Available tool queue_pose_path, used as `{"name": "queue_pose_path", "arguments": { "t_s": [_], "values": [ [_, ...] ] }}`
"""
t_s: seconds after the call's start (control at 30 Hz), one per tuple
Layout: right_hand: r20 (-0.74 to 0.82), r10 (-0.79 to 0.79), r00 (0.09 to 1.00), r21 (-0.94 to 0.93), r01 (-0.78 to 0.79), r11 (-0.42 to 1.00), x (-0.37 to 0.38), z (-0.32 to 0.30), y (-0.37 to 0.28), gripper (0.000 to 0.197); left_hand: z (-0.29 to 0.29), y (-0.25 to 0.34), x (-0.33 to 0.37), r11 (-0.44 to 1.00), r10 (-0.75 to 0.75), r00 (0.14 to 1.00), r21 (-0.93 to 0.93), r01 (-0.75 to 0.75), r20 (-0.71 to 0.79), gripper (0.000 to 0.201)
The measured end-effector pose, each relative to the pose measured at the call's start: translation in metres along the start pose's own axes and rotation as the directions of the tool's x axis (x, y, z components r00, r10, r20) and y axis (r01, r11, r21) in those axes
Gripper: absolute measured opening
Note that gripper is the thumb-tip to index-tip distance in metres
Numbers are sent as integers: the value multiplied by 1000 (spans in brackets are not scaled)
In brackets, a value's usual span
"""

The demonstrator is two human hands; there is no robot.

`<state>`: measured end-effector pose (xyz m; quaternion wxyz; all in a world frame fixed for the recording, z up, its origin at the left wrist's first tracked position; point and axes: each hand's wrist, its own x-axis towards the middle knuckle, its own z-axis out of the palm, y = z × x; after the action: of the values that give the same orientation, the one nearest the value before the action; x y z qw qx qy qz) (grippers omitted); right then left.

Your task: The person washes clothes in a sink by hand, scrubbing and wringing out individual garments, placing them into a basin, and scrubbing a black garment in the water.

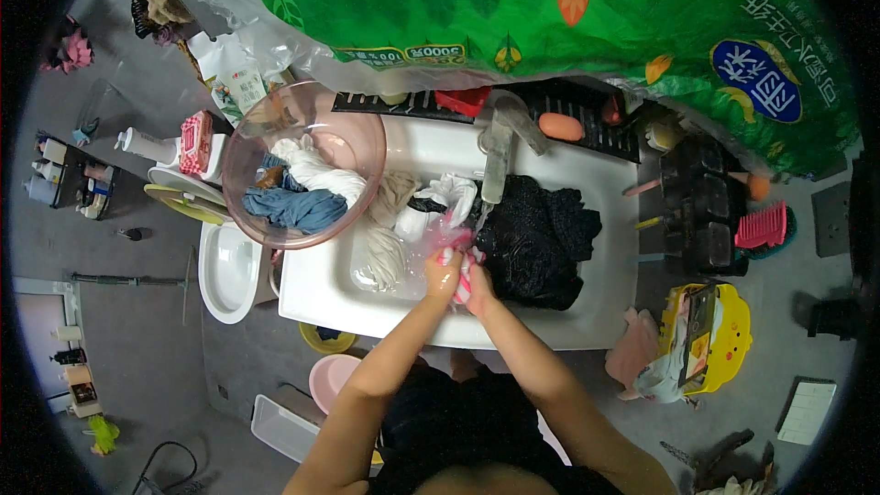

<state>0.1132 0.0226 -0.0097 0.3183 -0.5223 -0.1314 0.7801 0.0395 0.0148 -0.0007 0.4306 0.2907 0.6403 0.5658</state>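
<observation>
Both my hands are closed round a wet pink-and-white striped cloth (pixel 463 291) at the front middle of a white sink (pixel 316 286). My left hand (pixel 442 275) grips its left side, and my right hand (pixel 480 293) presses against it from the right. A thin stream of water falls from the grey faucet (pixel 496 160) just beyond them. Right beside my right hand lies a heap of black textured clothing (pixel 532 252). White cloth (pixel 451 192), beige cloth (pixel 394 199) and a cream cloth (pixel 385 258) lie in the sink to the left.
A translucent pink basin (pixel 368 142) with white and blue clothes rests over the sink's left end. Behind the faucet, a black slatted rack (pixel 600 139) holds an orange soap bar (pixel 561 126). A large green package (pixel 513 14) overhangs the back. At right stands a yellow basket (pixel 733 339).
</observation>
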Motion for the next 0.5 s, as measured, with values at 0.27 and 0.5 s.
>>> {"name": "queue_pose_path", "arguments": {
  "t_s": [0.27,0.5],
  "values": [
    [-114,-164,980,79,174,982,3,-62,-70,52,-131,2,5,998,19,999,56,-17,-40,15],
    [-127,-604,787,-645,397,653,30,-43,-33,35,-86,22,32,482,300,723,556,-677,622,66]
  ]
}}
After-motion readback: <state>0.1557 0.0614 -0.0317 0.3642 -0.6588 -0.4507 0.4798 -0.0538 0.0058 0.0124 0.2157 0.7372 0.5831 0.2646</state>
